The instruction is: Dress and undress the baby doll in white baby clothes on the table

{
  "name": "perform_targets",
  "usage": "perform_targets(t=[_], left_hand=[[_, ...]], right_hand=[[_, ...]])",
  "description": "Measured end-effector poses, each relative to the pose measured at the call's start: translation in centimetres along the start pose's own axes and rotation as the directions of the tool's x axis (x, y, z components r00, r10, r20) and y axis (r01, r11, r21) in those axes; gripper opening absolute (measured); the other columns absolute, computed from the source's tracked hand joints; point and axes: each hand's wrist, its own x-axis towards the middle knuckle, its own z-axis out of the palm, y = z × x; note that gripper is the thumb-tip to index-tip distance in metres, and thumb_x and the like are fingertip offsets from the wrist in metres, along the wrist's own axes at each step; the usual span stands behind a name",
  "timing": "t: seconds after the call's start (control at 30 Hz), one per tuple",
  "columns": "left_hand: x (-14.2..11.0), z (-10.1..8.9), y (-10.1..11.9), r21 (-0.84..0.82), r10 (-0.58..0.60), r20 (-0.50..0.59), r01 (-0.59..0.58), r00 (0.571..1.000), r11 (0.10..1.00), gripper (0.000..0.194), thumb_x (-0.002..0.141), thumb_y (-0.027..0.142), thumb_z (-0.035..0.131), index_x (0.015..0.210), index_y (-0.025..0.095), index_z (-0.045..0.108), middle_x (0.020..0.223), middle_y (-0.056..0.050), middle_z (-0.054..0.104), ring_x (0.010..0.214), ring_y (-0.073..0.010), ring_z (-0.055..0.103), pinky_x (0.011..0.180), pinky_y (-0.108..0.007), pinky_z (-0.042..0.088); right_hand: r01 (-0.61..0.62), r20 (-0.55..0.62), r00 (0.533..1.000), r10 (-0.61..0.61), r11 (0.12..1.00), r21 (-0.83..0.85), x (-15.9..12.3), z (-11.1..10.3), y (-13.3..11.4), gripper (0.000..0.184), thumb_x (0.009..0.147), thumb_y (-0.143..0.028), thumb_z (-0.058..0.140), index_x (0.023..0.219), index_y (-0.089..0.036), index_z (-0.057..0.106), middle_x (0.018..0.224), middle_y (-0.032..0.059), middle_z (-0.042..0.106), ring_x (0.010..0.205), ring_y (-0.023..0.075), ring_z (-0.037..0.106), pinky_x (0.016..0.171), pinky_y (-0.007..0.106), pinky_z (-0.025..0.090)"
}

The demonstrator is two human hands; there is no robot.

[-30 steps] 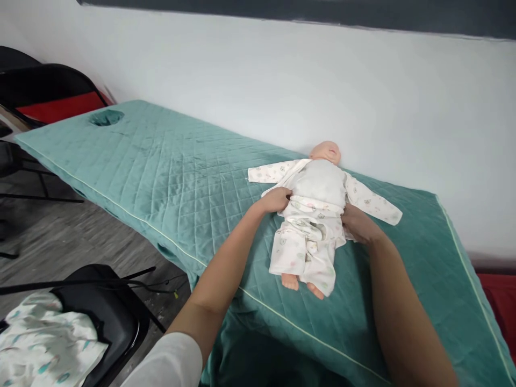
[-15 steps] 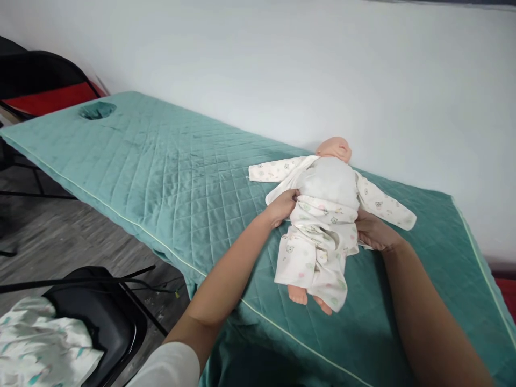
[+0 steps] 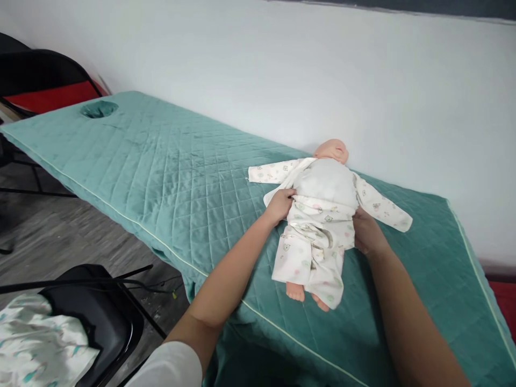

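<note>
Head view | doll (image 3: 325, 183) | long axis across bed (image 3: 193, 161), head (image 3: 328, 150) toward wall (image 3: 226, 64)

A doll (image 3: 325, 180) in rumpled printed trousers (image 3: 306, 244) lies supine on green quilting (image 3: 201, 177).

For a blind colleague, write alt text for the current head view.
A doll lies on a green quilted bed, a person's left grip and right grip at either side of its patterned trousers. A black chair bearing cloth stands at lower left.

Patterned cloth (image 3: 38, 344) on a black chair (image 3: 107, 325) near the front edge of the green bed (image 3: 181, 172), dark chairs (image 3: 50, 70) past its left end, white wall (image 3: 242, 64) along its back edge
</note>
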Motion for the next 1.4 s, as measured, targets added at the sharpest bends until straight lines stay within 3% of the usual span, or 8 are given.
perform_targets(t=[0.23,0.37,0.6,0.77,1.0,1.17,1.3,1.4], left_hand=[[-1.0,-1.8,0.3,-0.122,0.075,-0.030,-0.078,0.997,0.990,0.016,0.072,0.016,0.065,0.087,0.016,0.066,0.085,-0.002,0.067,0.080,-0.0132,0.059,0.077,-0.025,0.046],[-1.8,-2.1,1.4,-0.031,0.248,-0.004,-0.248,0.969,0.968,0.015,0.082,0.030,0.068,0.090,0.017,0.070,0.094,-0.004,0.065,0.089,-0.0151,0.060,0.085,-0.028,0.046],[-2.4,-1.8,2.3,0.251,0.413,0.212,-0.458,0.886,0.853,0.026,0.081,0.041,0.074,0.101,0.024,0.073,0.109,-0.007,0.052,0.108,-0.0210,0.051,0.096,-0.033,0.044],[-2.5,-1.8,2.8,0.409,0.394,0.225,-0.454,0.891,0.792,0.022,0.079,0.036,0.077,0.090,0.020,0.068,0.122,-0.008,0.048,0.122,-0.0245,0.043,0.109,-0.038,0.036],[-1.3,-1.0,3.7,0.433,0.400,0.306,-0.500,0.864,0.750,0.012,0.088,0.028,0.063,0.083,0.018,0.057,0.113,-0.008,0.057,0.102,-0.0202,0.056,0.091,-0.031,0.042],[2.5,0.2,4.3,0.405,0.304,0.122,-0.327,0.945,0.854,0.014,0.091,0.031,0.057,0.084,0.020,0.051,0.075,0.001,0.055,0.073,-0.0163,0.050,0.072,-0.028,0.037],[4.6,0.4,3.1,0.040,0.122,0.068,-0.125,0.990,0.991,0.020,0.086,0.034,0.062,0.081,0.019,0.051,0.072,0.004,0.049,0.069,-0.0123,0.046,0.067,-0.024,0.035],[4.7,-0.4,2.1,-0.238,-0.008,0.149,0.044,0.989,0.970,0.023,0.081,0.036,0.068,0.084,0.018,0.053,0.074,0.004,0.050,0.066,-0.0100,0.045,0.064,-0.022,0.035]], right_hand=[[0.041,-0.144,0.986,-0.081,0.964,-0.262,0.9,-3.6,0.7,0.036,0.065,-0.022,0.074,0.097,-0.026,0.060,0.094,0.0027,0.072,0.086,0.0231,0.069,0.072,0.036,0.058],[0.161,-0.235,0.923,-0.305,0.860,-0.485,0.5,-4.2,-0.2,0.031,0.069,-0.025,0.073,0.097,-0.025,0.059,0.088,0.0008,0.065,0.083,0.0189,0.064,0.074,0.033,0.054],[0.543,0.174,0.784,-0.596,0.523,-0.656,-0.8,-2.4,-1.6,0.016,0.084,-0.038,0.069,0.094,-0.026,0.065,0.102,0.0050,0.057,0.096,0.0209,0.057,0.084,0.038,0.050],[0.493,0.233,0.799,-0.555,0.381,-0.783,-0.6,-2.7,-1.5,0.024,0.082,-0.046,0.071,0.088,-0.025,0.061,0.115,0.0093,0.053,0.118,0.0292,0.050,0.105,0.050,0.038],[0.546,0.353,0.776,-0.523,0.276,-0.791,0.0,-2.0,-2.3,0.024,0.091,-0.042,0.055,0.077,-0.024,0.048,0.110,0.0097,0.060,0.108,0.0267,0.057,0.095,0.041,0.043],[0.230,0.053,0.897,-0.440,0.361,-0.903,2.3,-0.9,-3.4,0.023,0.090,-0.044,0.053,0.079,-0.026,0.044,0.066,0.0000,0.052,0.063,0.0200,0.048,0.064,0.033,0.036],[0.196,-0.118,0.932,-0.343,0.750,-0.632,3.8,-0.7,-3.0,0.027,0.083,-0.048,0.060,0.081,-0.027,0.043,0.062,-0.0038,0.047,0.056,0.0164,0.042,0.057,0.029,0.033],[0.158,-0.163,0.965,-0.208,0.949,-0.274,4.2,-1.2,-2.4,0.036,0.075,-0.051,0.068,0.081,-0.027,0.042,0.062,-0.0050,0.046,0.053,0.0150,0.042,0.053,0.028,0.035]])
